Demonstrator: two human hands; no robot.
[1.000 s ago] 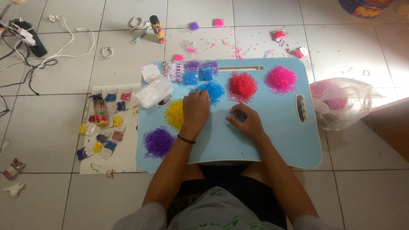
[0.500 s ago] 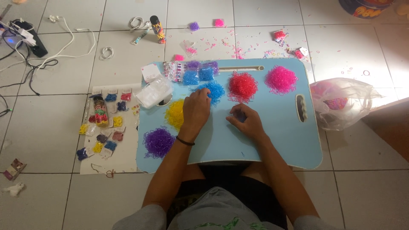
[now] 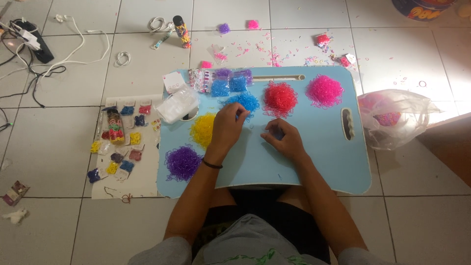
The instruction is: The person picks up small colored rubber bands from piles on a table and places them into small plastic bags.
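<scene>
right hand (image 3: 283, 138) grip too small, round tub (image 3: 423, 9) cropped

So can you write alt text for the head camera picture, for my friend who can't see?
A person's left hand picks at a blue pile of tiny rubber bands on a light blue lap tray, and the right hand rests curled nearby. Yellow, purple, red and pink piles surround them.

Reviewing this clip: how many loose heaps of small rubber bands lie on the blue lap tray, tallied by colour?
On the blue lap tray:
Blue heap: 1, at the left hand fingertips
Red heap: 1
Pink heap: 1
Yellow heap: 1
Purple heap: 1
Total: 5 heaps
</scene>
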